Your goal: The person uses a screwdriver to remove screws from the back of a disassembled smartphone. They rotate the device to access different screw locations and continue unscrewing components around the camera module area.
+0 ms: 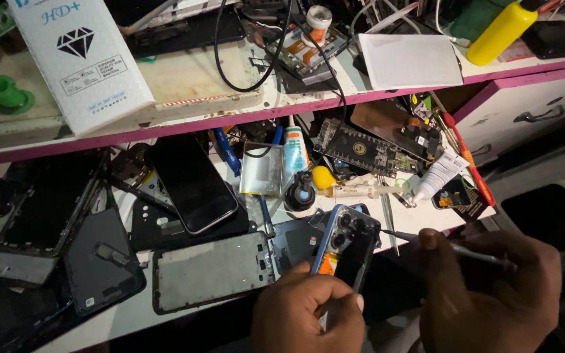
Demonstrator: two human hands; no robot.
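Observation:
My left hand [308,312] grips the lower end of a blue phone frame [346,240] with its back removed, its camera cluster facing up. My right hand [492,287] holds a thin screwdriver [456,247] whose tip points left and meets the phone's right edge near the cameras. Both hands hover over the front edge of the white workbench [132,307].
Around the hands lie a black phone [191,183], a bare screen frame [212,269], dark back covers [102,261], a circuit board [364,149], tweezers [387,219], glue tubes [293,151] and a syringe [361,191]. A pink-edged shelf [230,117] above holds a white box [83,59], cables and a yellow bottle [501,29].

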